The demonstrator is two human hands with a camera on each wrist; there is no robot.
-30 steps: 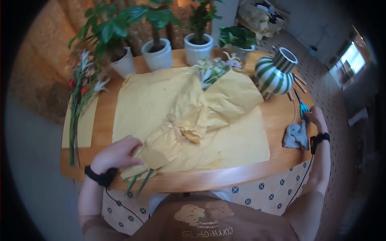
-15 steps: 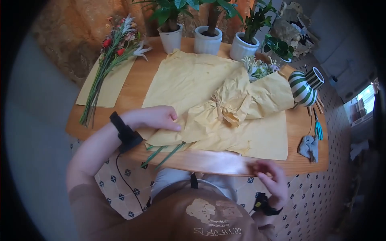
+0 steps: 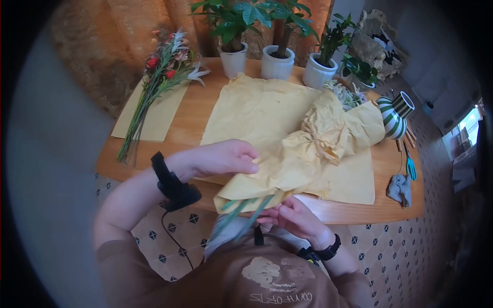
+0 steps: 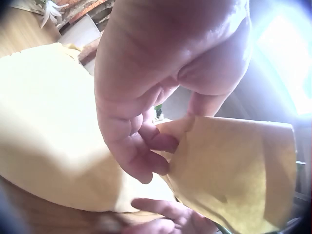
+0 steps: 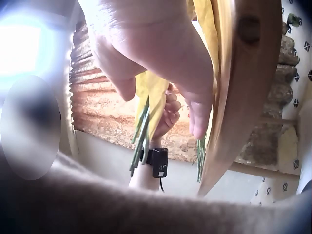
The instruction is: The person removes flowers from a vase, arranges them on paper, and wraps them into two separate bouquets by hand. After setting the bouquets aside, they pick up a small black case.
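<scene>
Wrapped bouquet (image 3: 354, 131): slanting over the flat paper sheet (image 3: 251, 105), flowers towards the table's far right corner, stem end at the near edge
Paper waist (image 3: 328, 146): bunched in; can't tell if it's tied
Stems (image 3: 246, 210): poking out of the bottom, paper there looks loose, so I'd say upper wrap mostly done, lower end needs tidying
Left hand (image 3: 221, 156): pinching the lower wrap, fingers curled in
Right hand (image 3: 303, 220): thumb and fingers apart by the stem end, contact unclear
Other bunch (image 3: 154, 82): unwrapped, near the left edge
</scene>
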